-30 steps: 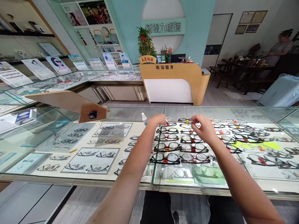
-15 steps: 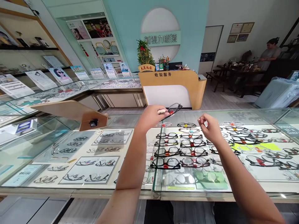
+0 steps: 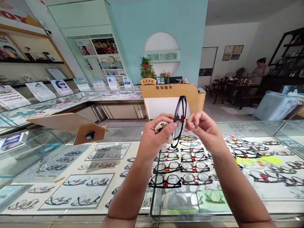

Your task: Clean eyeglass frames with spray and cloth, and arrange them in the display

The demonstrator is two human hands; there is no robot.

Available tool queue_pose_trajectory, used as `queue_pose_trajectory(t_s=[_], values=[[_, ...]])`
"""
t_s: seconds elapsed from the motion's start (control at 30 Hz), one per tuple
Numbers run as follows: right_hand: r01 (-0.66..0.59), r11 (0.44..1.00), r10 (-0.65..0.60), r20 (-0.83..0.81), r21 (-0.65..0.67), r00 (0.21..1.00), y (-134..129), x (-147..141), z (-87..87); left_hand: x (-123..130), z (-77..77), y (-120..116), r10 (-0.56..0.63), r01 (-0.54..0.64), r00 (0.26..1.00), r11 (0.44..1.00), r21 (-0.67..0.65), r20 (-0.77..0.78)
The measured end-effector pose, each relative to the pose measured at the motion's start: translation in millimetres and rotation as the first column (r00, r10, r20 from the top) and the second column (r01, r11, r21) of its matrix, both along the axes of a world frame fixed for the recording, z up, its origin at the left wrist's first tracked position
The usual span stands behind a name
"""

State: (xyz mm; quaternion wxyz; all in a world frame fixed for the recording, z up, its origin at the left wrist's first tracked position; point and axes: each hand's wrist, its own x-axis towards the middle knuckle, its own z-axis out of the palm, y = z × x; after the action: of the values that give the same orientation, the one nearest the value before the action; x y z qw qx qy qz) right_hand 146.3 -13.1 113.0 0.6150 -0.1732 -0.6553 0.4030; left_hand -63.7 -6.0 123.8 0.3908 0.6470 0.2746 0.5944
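Observation:
My left hand (image 3: 156, 134) grips a pair of black-framed eyeglasses (image 3: 180, 120) together with a beige cleaning cloth (image 3: 163, 133), holding them up above the display case. The glasses stand edge-on, with a red tag (image 3: 181, 119) on the side arm. My right hand (image 3: 204, 128) is raised next to them, its fingertips pinched against the side arm. Below my hands, rows of eyeglasses (image 3: 180, 171) lie on a pale display board (image 3: 268, 193) under the glass.
The glass-topped display case (image 3: 249, 128) runs below and ahead of my hands. A tilted wooden stand (image 3: 73, 125) sits to the left. A cashier counter (image 3: 169, 91) stands beyond. At the back right, a person (image 3: 260, 72) stands by a dark table, near a plastic-wrapped bundle (image 3: 275, 106).
The glasses have risen and turned upright, and the cloth now shows in my left hand. My right hand has moved in to them. The view has tilted upward.

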Motion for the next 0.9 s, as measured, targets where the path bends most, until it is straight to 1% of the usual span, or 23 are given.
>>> queue_pose_trajectory(t_s=[0.07, 0.17, 0.27, 0.37, 0.43, 0.63, 0.73, 0.8, 0.9], values=[[-0.051, 0.999, 0.051, -0.016, -0.011, 0.999, 2, 3, -2.6, 3, -2.2, 0, -0.006, 0.007, 1.000, 1.000, -0.029, 0.014], [-0.078, 0.996, 0.076, -0.057, -0.040, 0.995, 7, 9, -5.0, 7, -5.2, 1, -0.025, 0.027, 0.999, 0.997, -0.075, 0.023], [-0.096, 0.987, 0.081, -0.118, -0.128, 0.990, 11, 9, -3.4, 11, -6.7, 1, -0.027, 0.027, 1.000, 0.994, -0.106, 0.007], [-0.174, 0.951, 0.128, -0.185, -0.256, 0.974, 12, 5, 0.5, 15, -7.1, -1, -0.010, 0.011, 1.000, 0.996, -0.089, 0.009], [-0.231, 0.924, 0.165, -0.227, -0.303, 0.960, 11, 2, 3.5, 18, -7.3, -2, -0.018, 0.019, 1.000, 0.996, -0.089, 0.013], [-0.324, 0.876, 0.212, -0.320, -0.356, 0.923, 8, -2, 9.6, 21, -8.8, -3, -0.026, 0.026, 1.000, 0.995, -0.093, 0.001], [-0.387, 0.852, 0.257, -0.362, -0.352, 0.896, 7, -3, 9.3, 20, -8.2, -1, -0.008, 0.008, 1.000, 0.997, -0.071, -0.002], [-0.398, 0.854, 0.270, -0.368, -0.335, 0.890, 8, -3, 8.1, 20, -7.3, 0, 0.007, -0.007, 1.000, 0.999, -0.049, 0.001], [-0.360, 0.887, 0.250, -0.353, -0.291, 0.902, 9, -4, 5.5, 17, -6.4, 0, 0.016, -0.016, 1.000, 0.999, -0.028, -0.001]])
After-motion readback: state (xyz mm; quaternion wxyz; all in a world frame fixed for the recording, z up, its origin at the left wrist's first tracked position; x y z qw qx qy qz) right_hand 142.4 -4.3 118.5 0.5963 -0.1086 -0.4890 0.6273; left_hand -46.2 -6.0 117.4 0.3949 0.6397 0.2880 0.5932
